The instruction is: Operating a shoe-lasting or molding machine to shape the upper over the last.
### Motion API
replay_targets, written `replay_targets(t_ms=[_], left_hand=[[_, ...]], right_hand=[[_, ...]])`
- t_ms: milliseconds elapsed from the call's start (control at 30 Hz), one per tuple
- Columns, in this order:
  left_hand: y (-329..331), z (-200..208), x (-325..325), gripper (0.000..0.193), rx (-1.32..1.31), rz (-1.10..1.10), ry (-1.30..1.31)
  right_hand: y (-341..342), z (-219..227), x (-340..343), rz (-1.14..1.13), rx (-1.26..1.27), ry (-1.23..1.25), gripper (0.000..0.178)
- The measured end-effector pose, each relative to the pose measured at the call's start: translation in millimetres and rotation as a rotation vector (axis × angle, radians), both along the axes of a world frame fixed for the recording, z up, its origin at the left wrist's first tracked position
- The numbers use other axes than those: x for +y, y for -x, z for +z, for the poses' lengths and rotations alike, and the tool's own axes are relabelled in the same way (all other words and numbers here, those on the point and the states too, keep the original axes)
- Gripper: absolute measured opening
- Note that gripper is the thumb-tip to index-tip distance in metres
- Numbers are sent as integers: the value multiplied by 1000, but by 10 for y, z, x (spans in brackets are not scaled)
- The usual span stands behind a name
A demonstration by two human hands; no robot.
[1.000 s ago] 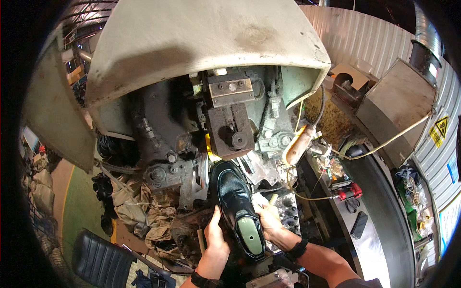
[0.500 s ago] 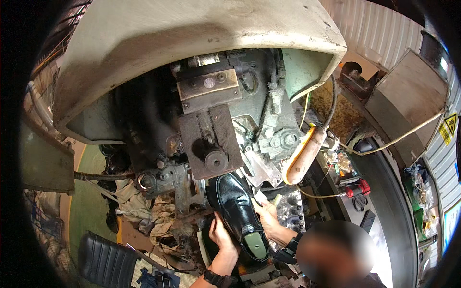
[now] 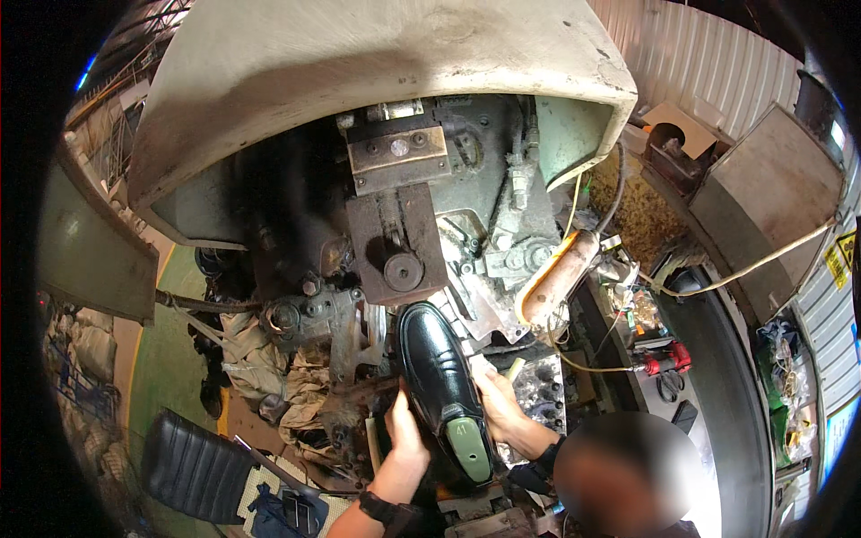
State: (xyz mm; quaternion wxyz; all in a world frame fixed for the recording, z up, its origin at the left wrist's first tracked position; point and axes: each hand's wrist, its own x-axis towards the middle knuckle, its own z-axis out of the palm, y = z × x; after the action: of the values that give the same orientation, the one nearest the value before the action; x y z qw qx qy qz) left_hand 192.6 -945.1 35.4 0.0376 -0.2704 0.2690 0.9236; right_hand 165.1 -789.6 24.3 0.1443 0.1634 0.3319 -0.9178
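Observation:
A shiny black leather shoe [image 3: 434,359] with a green shoe last [image 3: 467,446] inside it lies between my hands, toe pointing away from me. My left hand [image 3: 405,435] grips the shoe's left side, fingers against the upper near the heel. On the opposite side my right hand [image 3: 500,403] holds it, fingers along the edge. Just past the toe stands the dark metal block [image 3: 395,235] of a large shoe machine, with a round knob low on its front. The shoe's sole faces down and is hidden.
A pale machine hood [image 3: 386,54] arches over the far side. At right hangs an orange-edged, handle-shaped lamp or guard [image 3: 560,280]; beyond it lie a red power tool [image 3: 665,359] and a dark conveyor belt [image 3: 731,394]. A black chair [image 3: 193,466] stands at lower left. A blurred patch covers the lower right.
The shoe has turned a little straighter, its heel end tipping so that more of the green last shows. Both hands have kept hold of it. The whole view has shifted slightly.

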Motion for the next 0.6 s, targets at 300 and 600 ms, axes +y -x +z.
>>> replay_targets(t_ms=[300, 600], left_hand=[[-1171, -1325, -1818, 40, -370, 330, 629], [-2082, -2424, -2252, 20, -705, 42, 690]], right_hand=[[-348, -889, 1947, 26, -37, -922, 71], [-743, -1712, 2253, -391, -197, -648, 39]])
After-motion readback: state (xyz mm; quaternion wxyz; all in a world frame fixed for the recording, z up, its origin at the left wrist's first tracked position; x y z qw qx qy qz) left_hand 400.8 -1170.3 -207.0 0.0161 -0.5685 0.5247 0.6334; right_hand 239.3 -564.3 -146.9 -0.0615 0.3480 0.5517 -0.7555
